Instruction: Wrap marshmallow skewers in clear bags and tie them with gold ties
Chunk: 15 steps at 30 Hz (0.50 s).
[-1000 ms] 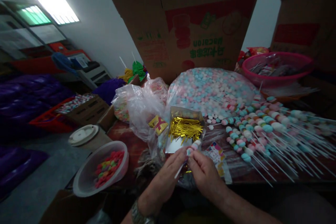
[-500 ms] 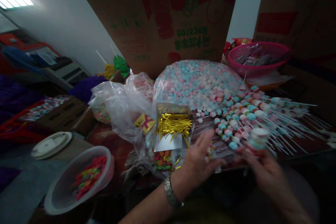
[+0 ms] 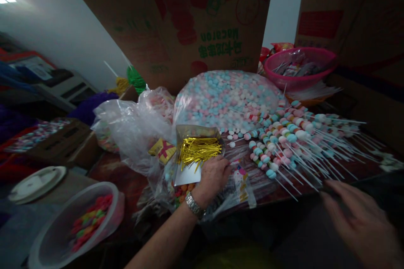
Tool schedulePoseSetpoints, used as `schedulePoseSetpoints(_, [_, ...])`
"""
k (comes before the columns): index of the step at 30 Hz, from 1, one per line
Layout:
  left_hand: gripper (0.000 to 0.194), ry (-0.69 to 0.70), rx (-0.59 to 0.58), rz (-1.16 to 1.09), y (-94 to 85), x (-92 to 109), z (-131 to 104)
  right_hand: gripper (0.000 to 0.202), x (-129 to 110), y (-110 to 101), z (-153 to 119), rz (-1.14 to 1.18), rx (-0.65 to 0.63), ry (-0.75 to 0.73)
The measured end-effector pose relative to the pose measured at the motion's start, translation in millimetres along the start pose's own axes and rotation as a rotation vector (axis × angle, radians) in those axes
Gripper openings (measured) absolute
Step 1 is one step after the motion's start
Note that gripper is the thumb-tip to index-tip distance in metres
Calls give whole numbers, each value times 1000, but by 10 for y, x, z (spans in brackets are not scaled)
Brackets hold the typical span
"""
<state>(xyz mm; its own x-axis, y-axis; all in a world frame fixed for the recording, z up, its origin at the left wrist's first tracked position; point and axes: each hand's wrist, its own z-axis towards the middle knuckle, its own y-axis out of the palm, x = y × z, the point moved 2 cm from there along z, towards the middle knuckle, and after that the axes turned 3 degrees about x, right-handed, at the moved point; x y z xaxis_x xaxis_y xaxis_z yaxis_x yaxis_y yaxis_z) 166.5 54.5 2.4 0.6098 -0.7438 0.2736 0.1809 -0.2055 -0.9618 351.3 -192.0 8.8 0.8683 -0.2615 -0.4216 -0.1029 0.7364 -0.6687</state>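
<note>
My left hand [image 3: 215,175], with a metal band on its wrist, bends its fingers down at the front edge of a tray of gold twist ties [image 3: 202,149]. What its fingertips hold, if anything, is hidden. Just right of it lies a clear plastic bag with a coloured print [image 3: 241,180]. My right hand [image 3: 360,218], somewhat blurred, is at the lower right with thumb and forefinger apart and nothing visible between them. It is closest to the white stick ends of a pile of marshmallow skewers [image 3: 290,136].
A large clear sack of pastel marshmallows [image 3: 227,96] stands behind the skewers. Beyond it are a pink basket [image 3: 299,65] and a tall cardboard box [image 3: 176,29]. At left sit a tub of coloured candies [image 3: 109,214], a round white lid [image 3: 38,183] and crumpled plastic bags [image 3: 135,128].
My left hand moved left and down onto the tray's front edge, its fingers curling. My right hand moved right and lower; the marshmallow skewer it held is gone from it. The view shifted slightly.
</note>
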Motion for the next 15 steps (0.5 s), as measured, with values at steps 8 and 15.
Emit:
schedulePoseSetpoints(8, [11, 215, 13, -236, -498, -41, -385, 17, -1314, 1232, 494, 500, -345, -209])
schedulePoseSetpoints(15, [11, 135, 115, -414, -269, -147, -554, 7, -1257, 1141, 377, 672, -448, -78])
